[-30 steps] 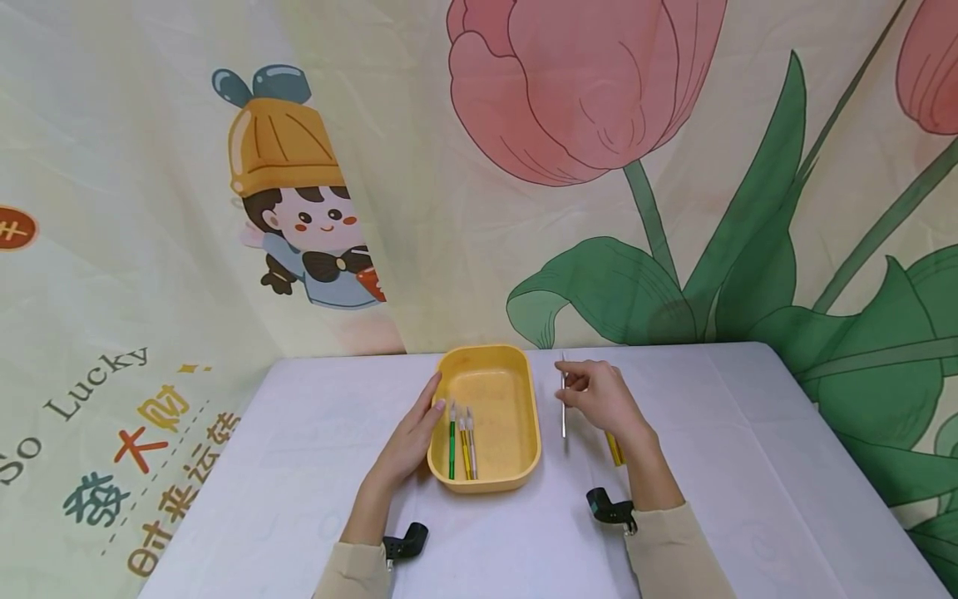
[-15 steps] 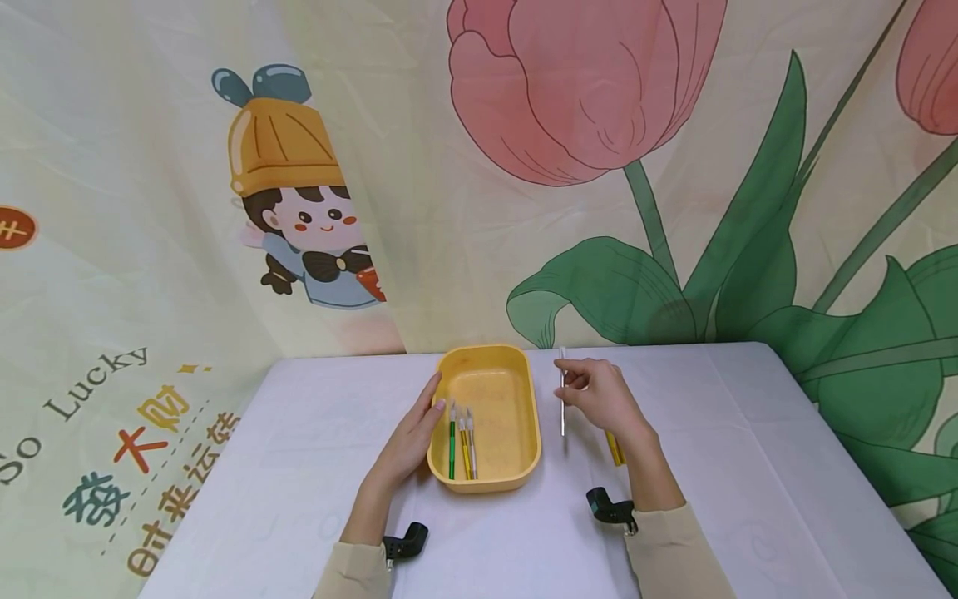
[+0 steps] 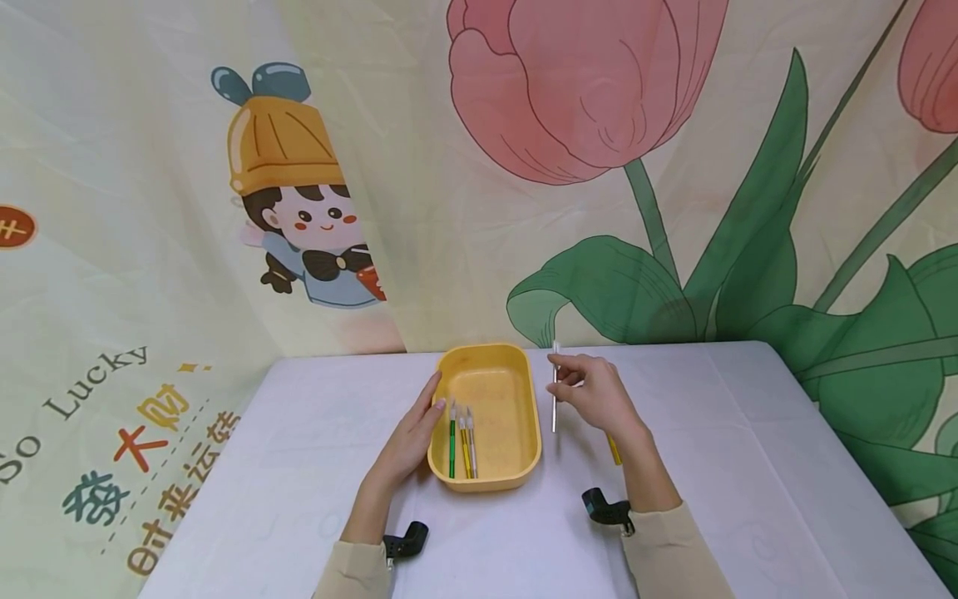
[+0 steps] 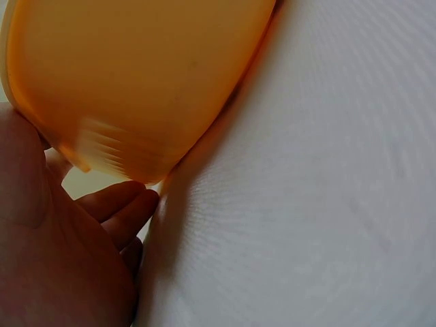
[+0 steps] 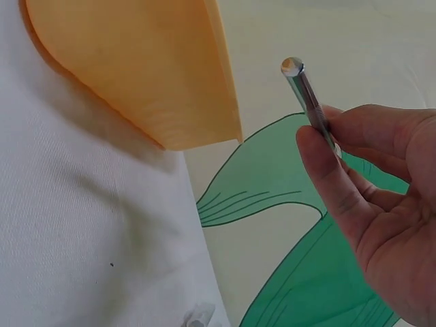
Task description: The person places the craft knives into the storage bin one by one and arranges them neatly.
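My right hand (image 3: pixel 595 393) pinches a silver craft knife (image 3: pixel 555 408) between thumb and fingers, upright and just right of the yellow tray (image 3: pixel 516 479). In the right wrist view the metal handle (image 5: pixel 306 97) shows its rounded end and a ridged part near the fingertips. My left hand (image 3: pixel 407 439) holds the tray's left side, thumb at the rim, fingers against the outer wall (image 4: pixel 136 153). Inside the tray, at the left, lie a green craft knife (image 3: pixel 452 445), a gold one (image 3: pixel 466 453) and a silver one (image 3: pixel 472 449), clear tips pointing away.
A gold handle (image 3: pixel 614 449) lies on the white cloth, partly hidden under my right wrist. In the right wrist view a clear tip (image 5: pixel 199 315) shows at the bottom edge. A printed curtain (image 3: pixel 479 249) hangs behind the table (image 3: pixel 718 433).
My right hand has shifted slightly left and away from me, bringing the silver craft knife closer to the tray. My left hand and the tray stay put.
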### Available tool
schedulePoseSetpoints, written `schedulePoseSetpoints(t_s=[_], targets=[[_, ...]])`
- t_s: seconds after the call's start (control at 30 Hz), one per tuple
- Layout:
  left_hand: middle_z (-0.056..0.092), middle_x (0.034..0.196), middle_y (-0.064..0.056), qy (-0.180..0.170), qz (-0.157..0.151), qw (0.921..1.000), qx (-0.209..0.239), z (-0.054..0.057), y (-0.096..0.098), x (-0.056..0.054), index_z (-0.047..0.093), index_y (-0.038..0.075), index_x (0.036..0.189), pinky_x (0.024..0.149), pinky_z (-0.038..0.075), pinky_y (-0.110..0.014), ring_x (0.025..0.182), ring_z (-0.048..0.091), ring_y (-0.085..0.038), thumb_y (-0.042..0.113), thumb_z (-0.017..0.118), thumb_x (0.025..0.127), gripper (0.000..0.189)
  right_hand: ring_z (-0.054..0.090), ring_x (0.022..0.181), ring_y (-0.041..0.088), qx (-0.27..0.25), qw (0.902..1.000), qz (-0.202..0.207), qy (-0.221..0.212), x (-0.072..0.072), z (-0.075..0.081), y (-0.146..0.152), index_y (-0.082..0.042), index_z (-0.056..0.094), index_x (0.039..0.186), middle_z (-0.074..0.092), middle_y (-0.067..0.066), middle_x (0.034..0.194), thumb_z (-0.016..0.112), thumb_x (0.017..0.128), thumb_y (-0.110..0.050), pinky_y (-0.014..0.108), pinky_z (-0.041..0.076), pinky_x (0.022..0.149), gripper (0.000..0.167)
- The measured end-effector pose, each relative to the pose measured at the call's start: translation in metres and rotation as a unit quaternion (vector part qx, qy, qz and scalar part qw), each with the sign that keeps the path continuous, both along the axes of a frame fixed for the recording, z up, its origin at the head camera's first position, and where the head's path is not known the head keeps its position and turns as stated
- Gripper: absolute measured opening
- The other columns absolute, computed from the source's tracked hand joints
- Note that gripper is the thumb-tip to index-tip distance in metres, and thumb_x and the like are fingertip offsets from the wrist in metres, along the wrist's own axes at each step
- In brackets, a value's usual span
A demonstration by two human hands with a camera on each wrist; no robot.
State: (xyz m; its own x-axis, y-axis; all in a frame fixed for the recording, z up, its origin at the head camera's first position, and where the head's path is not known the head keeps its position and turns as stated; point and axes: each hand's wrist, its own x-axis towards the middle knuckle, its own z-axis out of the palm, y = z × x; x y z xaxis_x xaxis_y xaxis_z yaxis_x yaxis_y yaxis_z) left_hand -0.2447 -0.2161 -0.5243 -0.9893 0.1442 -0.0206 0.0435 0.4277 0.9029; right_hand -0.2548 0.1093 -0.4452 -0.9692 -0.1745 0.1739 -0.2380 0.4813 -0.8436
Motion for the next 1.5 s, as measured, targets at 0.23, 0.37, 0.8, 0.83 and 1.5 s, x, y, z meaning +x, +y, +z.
schedulePoseSetpoints(t_s=[0.23, 0.37, 0.8, 0.83, 1.5], targets=[[0.017, 0.173, 0.017, -0.003, -0.002, 1.0, 0.002, -0.001, 0.0, -0.001, 0.018, 0.046, 0.165, 0.132, 0.009, -0.053, 0.163, 0.01, -0.018, 0.06, 0.037, 0.108, 0.061, 0.07, 0.087, 0.02, -0.027, 0.9993, 0.001, 0.025, -0.001, 0.0, -0.006, -0.007, 0.069, 0.137, 0.07, 0.01, 0.101, 0.081, 0.089, -0.006, 0.025, 0.06, 0.069, 0.049], [0.018, 0.173, 0.017, -0.002, -0.001, 1.0, -0.001, 0.0, 0.0, -0.001, 0.018, 0.045, 0.165, 0.132, 0.009, -0.053, 0.163, 0.01, -0.017, 0.058, 0.037, 0.109, 0.06, 0.07, 0.087, 0.02, -0.041, 0.9988, 0.008, 0.025, 0.001, 0.002, -0.013, -0.008, 0.069, 0.137, 0.068, 0.009, 0.1, 0.08, 0.09, -0.005, 0.025, 0.061, 0.069, 0.048], [0.018, 0.173, 0.016, -0.003, 0.0, 1.0, -0.002, 0.002, 0.0, 0.002, 0.019, 0.044, 0.165, 0.132, 0.009, -0.052, 0.163, 0.01, -0.018, 0.056, 0.037, 0.11, 0.06, 0.069, 0.088, 0.018, -0.035, 0.9989, 0.014, 0.028, 0.006, 0.005, -0.027, -0.009, 0.069, 0.138, 0.068, 0.007, 0.099, 0.081, 0.089, -0.005, 0.026, 0.059, 0.066, 0.051], [0.018, 0.173, 0.016, -0.005, 0.001, 1.0, -0.002, 0.002, 0.0, 0.002, 0.019, 0.045, 0.165, 0.132, 0.009, -0.052, 0.163, 0.01, -0.018, 0.057, 0.037, 0.109, 0.06, 0.069, 0.088, 0.018, -0.035, 0.9989, 0.012, 0.028, 0.006, 0.005, -0.028, -0.009, 0.069, 0.138, 0.068, 0.006, 0.099, 0.082, 0.088, -0.005, 0.026, 0.058, 0.065, 0.052], [0.019, 0.171, 0.02, -0.004, 0.004, 1.0, -0.001, 0.003, 0.001, 0.001, 0.019, 0.047, 0.164, 0.133, 0.008, -0.051, 0.163, 0.01, -0.016, 0.052, 0.037, 0.111, 0.056, 0.069, 0.087, 0.017, -0.064, 0.9969, 0.029, 0.036, 0.009, 0.008, -0.047, -0.008, 0.07, 0.136, 0.069, 0.005, 0.098, 0.082, 0.087, -0.002, 0.024, 0.06, 0.068, 0.051]])
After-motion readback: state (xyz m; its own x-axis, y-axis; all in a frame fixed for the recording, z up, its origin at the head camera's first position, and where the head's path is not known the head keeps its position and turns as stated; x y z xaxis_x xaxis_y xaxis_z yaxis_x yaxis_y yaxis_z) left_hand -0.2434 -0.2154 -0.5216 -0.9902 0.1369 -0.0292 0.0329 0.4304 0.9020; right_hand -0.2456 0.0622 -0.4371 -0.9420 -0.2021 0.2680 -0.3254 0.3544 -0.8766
